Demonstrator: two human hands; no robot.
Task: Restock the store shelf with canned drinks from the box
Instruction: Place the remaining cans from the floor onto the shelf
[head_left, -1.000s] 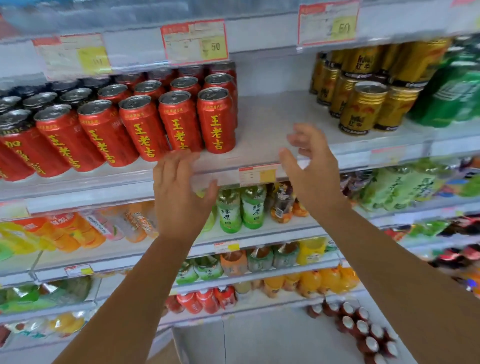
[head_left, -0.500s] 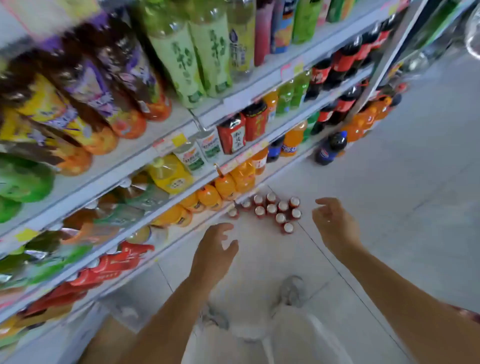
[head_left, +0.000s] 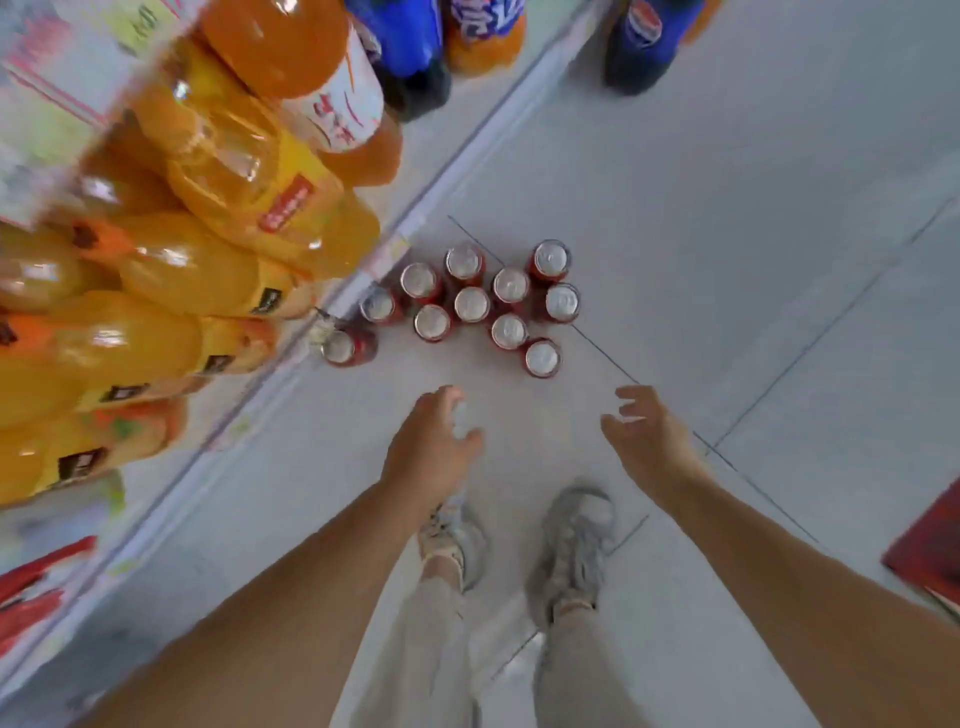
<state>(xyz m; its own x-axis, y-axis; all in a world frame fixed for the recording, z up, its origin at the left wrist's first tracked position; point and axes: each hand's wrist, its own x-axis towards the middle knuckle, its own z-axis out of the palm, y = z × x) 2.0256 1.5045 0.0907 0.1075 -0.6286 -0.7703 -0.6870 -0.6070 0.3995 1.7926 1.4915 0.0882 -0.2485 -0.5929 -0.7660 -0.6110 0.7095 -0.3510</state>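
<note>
Several red cans with silver tops stand upright in a loose cluster on the grey floor, close to the foot of the shelf unit. My left hand hangs above the floor just short of the cluster, fingers loosely spread and holding nothing. My right hand is level with it, to the right, fingers relaxed and slightly curled, also empty. Both hands are apart from the cans. The nearest can lies between and beyond the two hands.
Orange juice bottles fill the low shelves at left, with blue soda bottles at the top. My two feet in grey shoes stand below the hands. A red carton edge shows at the far right.
The view has dropped from the red-can shelf to the floor. Both empty hands have come down from the shelf edge toward the cans on the floor.
</note>
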